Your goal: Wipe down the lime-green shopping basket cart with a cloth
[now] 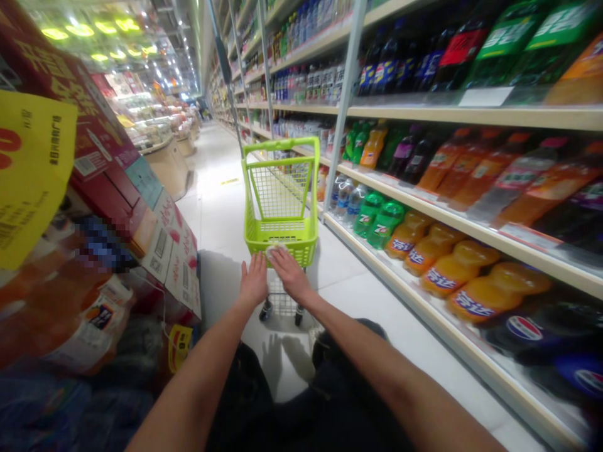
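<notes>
A small lime-green shopping cart (pixel 281 207) stands in the aisle ahead of me, its handle raised at the far side. My left hand (pixel 254 280) rests flat against the basket's near edge with fingers stretched out. Beside it, my right hand (pixel 288 271) presses on a whitish cloth (pixel 274 250) lying on the basket's rim. Both arms reach forward over my dark trousers.
Shelves (pixel 471 226) of soft-drink bottles line the right side, with orange and green bottles low down. On the left rise red stacked cartons (pixel 108 182) and a yellow sign (pixel 28 182). The white floor (pixel 211 188) of the aisle runs far ahead.
</notes>
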`<state>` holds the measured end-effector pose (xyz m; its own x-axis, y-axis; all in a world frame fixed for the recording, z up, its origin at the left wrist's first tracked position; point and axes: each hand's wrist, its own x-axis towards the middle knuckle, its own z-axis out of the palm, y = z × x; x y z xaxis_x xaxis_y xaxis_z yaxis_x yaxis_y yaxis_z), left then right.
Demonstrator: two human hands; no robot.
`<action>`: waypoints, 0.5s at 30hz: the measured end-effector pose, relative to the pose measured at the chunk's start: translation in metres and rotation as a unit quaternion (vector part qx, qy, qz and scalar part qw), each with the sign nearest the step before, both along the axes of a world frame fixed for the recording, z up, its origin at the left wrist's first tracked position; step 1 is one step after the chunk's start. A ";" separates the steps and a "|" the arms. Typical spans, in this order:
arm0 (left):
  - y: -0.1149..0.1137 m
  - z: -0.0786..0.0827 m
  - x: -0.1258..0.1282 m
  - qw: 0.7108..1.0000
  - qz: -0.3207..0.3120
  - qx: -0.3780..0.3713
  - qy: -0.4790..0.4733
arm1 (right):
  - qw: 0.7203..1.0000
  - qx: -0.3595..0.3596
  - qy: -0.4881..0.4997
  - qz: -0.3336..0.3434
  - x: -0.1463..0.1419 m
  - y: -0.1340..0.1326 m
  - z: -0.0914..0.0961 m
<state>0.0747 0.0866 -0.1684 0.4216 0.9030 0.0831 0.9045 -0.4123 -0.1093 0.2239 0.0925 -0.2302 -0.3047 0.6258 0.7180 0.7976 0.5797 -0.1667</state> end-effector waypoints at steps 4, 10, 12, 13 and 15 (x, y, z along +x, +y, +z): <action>0.003 0.002 -0.008 1.000 0.019 0.003 -0.001 | 1.000 -0.013 -0.019 0.003 -0.017 0.013 0.016; -0.001 -0.004 -0.026 1.000 0.022 -0.003 0.001 | 0.997 -0.060 -0.052 0.006 -0.025 0.012 -0.026; -0.001 -0.006 -0.031 1.000 0.030 -0.009 0.000 | 0.997 -0.060 -0.052 0.010 -0.029 0.010 -0.029; 0.000 -0.007 -0.034 0.999 0.035 -0.012 -0.001 | 0.997 -0.055 -0.050 0.015 -0.032 0.010 -0.026; 0.002 -0.007 -0.038 0.999 0.046 -0.016 -0.004 | 0.998 -0.040 -0.042 0.026 -0.040 0.013 -0.012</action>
<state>0.0370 0.0881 -0.1749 0.3368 0.9398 0.0571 0.9393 -0.3311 -0.0899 0.1840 0.1057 -0.2426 -0.3950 0.6622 0.6367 0.7798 0.6081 -0.1486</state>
